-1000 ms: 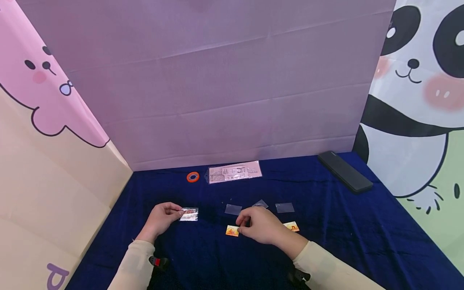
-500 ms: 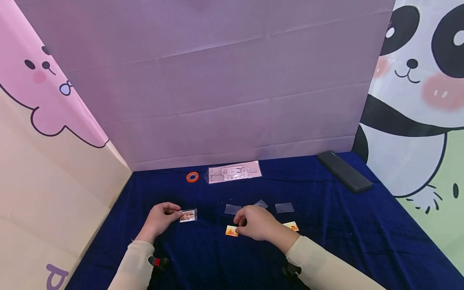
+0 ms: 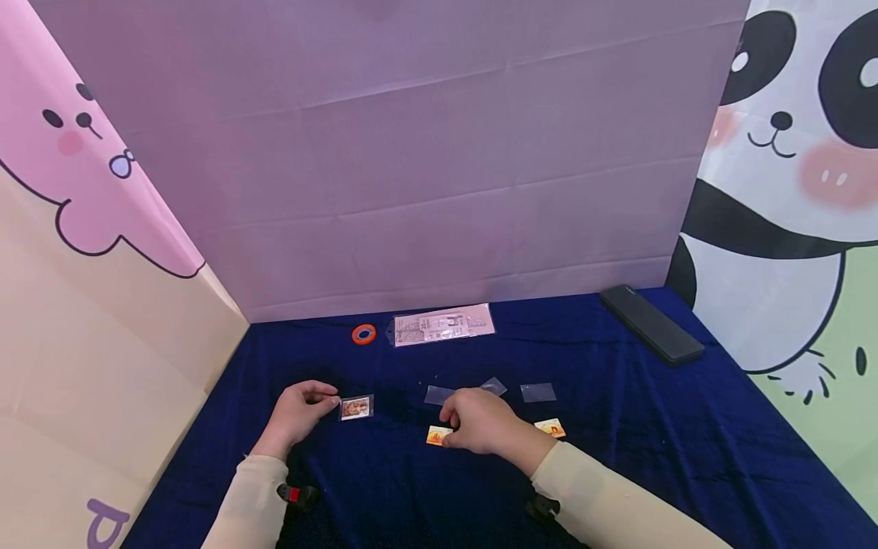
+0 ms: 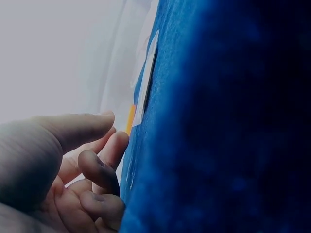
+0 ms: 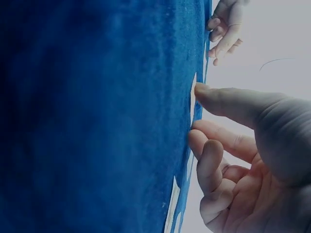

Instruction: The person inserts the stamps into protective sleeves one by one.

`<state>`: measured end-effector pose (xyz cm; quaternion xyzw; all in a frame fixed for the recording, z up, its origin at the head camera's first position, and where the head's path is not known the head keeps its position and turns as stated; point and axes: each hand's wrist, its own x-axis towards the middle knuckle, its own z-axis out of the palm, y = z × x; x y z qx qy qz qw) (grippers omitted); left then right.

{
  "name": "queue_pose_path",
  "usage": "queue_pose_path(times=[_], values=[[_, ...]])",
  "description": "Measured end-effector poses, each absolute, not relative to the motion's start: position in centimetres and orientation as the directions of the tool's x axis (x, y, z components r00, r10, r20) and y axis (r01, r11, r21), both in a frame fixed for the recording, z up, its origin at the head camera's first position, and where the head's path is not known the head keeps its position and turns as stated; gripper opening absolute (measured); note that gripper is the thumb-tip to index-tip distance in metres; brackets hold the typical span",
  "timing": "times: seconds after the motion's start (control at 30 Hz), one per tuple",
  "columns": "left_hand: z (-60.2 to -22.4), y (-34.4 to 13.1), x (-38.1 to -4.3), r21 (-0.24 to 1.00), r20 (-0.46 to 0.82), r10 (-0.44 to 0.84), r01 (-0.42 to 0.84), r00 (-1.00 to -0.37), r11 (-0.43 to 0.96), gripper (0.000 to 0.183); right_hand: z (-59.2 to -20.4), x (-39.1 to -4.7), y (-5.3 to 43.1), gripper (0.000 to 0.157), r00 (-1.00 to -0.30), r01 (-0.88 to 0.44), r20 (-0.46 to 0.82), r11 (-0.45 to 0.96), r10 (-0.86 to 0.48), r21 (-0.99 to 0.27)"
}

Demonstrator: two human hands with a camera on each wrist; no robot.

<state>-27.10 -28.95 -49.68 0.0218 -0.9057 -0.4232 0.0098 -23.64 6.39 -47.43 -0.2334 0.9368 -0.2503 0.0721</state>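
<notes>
The yellow card (image 3: 437,435), at lower centre of the frame, could skid if the right grip (image 3: 483,422), thumb at its edge (whether pinching, I cannot tell), pushes it across the surface (image 3: 384,480); the left grip (image 3: 297,415) is released beside the sleeved card (image 3: 356,409). Counted: two yellow cards (image 3: 550,428), one sleeved card, three clear sheets (image 3: 538,393), one tape (image 3: 356,336), one packet (image 3: 443,325), one black case (image 3: 652,325)

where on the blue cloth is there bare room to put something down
The widest bare patch of blue cloth lies right of the clear films, nearer the person than the black slab. Another lies between the cream sleeves. It's crowded around the right hand, with clear films and yellow cards close.
</notes>
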Motion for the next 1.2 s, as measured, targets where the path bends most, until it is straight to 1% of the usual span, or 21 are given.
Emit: queue_pose_path(times=[0.27,0.5,0.63,0.83,1.07,1.2], values=[[-49.5,-29.1,-27.0,0.77,0.009,-0.037,-0.017,-0.999,0.637,0.012,-47.3,-23.7,6.3,0.027,-0.876,-0.401,-0.022,0.752,-0.482,-0.522],[-49.4,-29.1,-27.1,0.768,0.008,-0.035,-0.016,-0.999,0.641,0.012,-47.5,-23.9,6.8,0.02,-0.878,-0.353,-0.053,0.719,-0.476,-0.599],[-49.2,-28.9,-27.1,0.763,0.011,-0.034,-0.014,-0.999,0.646,0.013,-47.7,-24.0,7.3,0.02,-0.876,-0.341,-0.051,0.692,-0.479,-0.636],[-48.7,-28.3,-26.9,0.754,0.024,-0.014,0.009,-1.0,0.657,0.012,-47.9,-24.2,8.8,0.019,-0.871,-0.347,-0.007,0.627,-0.49,-0.698],[-47.8,-26.8,-26.8,0.732,0.06,0.039,0.07,-0.997,0.677,0.009,-47.3,-24.4,11.8,0.008,-0.885,-0.311,0.038,0.528,-0.463,-0.79],[-47.4,-25.7,-26.7,0.734,0.063,0.059,0.086,-0.996,0.673,0.007,-46.7,-24.3,13.5,0.007,-0.907,-0.32,0.092,0.527,-0.412,-0.788]])
